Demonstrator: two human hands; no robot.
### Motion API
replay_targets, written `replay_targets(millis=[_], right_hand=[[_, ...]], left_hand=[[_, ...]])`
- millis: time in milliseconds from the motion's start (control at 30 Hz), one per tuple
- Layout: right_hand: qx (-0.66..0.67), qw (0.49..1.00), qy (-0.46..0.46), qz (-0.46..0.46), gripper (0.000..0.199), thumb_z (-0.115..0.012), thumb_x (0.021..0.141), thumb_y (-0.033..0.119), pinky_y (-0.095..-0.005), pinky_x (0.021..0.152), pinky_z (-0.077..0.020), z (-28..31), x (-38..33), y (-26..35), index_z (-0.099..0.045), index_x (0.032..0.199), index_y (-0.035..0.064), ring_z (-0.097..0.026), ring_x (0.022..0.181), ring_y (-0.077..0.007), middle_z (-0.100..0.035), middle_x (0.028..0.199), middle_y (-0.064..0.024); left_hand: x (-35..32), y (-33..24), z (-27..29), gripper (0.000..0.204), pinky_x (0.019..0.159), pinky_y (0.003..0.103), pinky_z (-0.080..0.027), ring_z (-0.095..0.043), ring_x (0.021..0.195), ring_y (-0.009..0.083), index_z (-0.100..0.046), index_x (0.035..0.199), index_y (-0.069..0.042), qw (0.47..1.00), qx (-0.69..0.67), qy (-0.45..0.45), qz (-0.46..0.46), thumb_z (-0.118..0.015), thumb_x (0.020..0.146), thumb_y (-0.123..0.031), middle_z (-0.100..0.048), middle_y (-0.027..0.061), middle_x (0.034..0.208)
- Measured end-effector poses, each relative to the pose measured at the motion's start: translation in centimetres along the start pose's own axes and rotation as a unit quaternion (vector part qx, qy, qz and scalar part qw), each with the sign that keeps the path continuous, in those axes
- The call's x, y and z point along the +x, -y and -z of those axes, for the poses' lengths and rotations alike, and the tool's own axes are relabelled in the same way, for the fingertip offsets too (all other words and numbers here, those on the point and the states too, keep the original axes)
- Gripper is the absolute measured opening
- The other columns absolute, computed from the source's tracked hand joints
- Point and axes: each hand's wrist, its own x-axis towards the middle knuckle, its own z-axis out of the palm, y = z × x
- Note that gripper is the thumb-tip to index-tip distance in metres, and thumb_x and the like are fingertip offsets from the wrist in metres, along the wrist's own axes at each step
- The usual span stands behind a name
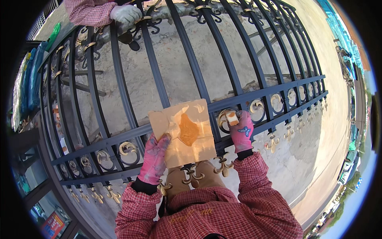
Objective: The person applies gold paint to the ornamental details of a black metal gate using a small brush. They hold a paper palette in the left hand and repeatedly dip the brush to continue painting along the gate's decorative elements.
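My left hand [153,157], in a pink patterned glove, grips the left edge of a brown cardboard piece [169,119]. A puddle of gold paint [189,129] lies in the middle of the cardboard. In my right hand [242,133], also gloved in pink, is a small white sponge block [232,119] smeared with orange-gold. It is at a ring with a gold scroll [223,116] in the dark metal fence panel [191,63]; whether they touch, I cannot tell. Gold fleur-de-lis tips [193,177] stick out of the panel's near rail, just below the cardboard.
At the far left, another person's grey-gloved hand [126,14] is over the bars, near a dark object [126,38] of unclear kind. More gold scrolls [128,153] line the near rails. Concrete ground [294,159] lies beneath; blue plastic-wrapped bundles [36,79] stand left.
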Motion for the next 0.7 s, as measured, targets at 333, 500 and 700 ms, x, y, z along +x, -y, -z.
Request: replay_targets(millis=[333,500,700], right_hand=[[-0.013,0.998,0.036,-0.051,0.034,-0.072,0.064,0.001,-0.0383,0.07,-0.0487,0.8,0.2,0.9,-0.055,0.094,0.0035,-0.06,0.085,-0.0351,-0.06,0.091,-0.0145],[-0.002,0.999,0.038,0.02,0.037,-0.077,0.062,0.005,-0.0382,0.069,-0.0489,-0.2,0.6,1.2,-0.055,0.092,0.0045,-0.061,0.082,-0.0351,-0.06,0.089,-0.0147],[0.025,0.995,0.04,-0.085,0.036,-0.077,0.063,0.007,-0.0383,0.068,-0.0483,1.3,0.3,1.8,-0.053,0.09,0.0042,-0.06,0.083,-0.0349,-0.059,0.091,-0.0144]], left_hand=[[1.0,0.2,0.4,0.028,0.085,0.019,-0.038,-0.049,0.091,0.0042,-0.052,0.122,-0.005,0.999,0.025,0.019,-0.014,-0.051,0.094,-0.01,-0.054,-0.0046,0.1],[1.2,0.0,0.3,0.029,0.085,0.019,-0.038,-0.048,0.09,0.004,-0.051,0.123,-0.004,1.0,0.0,0.024,-0.001,-0.05,0.094,-0.011,-0.054,-0.0047,0.099],[1.4,0.1,0.6,0.029,0.086,0.019,-0.036,-0.047,0.09,0.0037,-0.05,0.123,-0.004,0.999,0.031,0.014,-0.01,-0.049,0.095,-0.01,-0.052,-0.0051,0.098]])
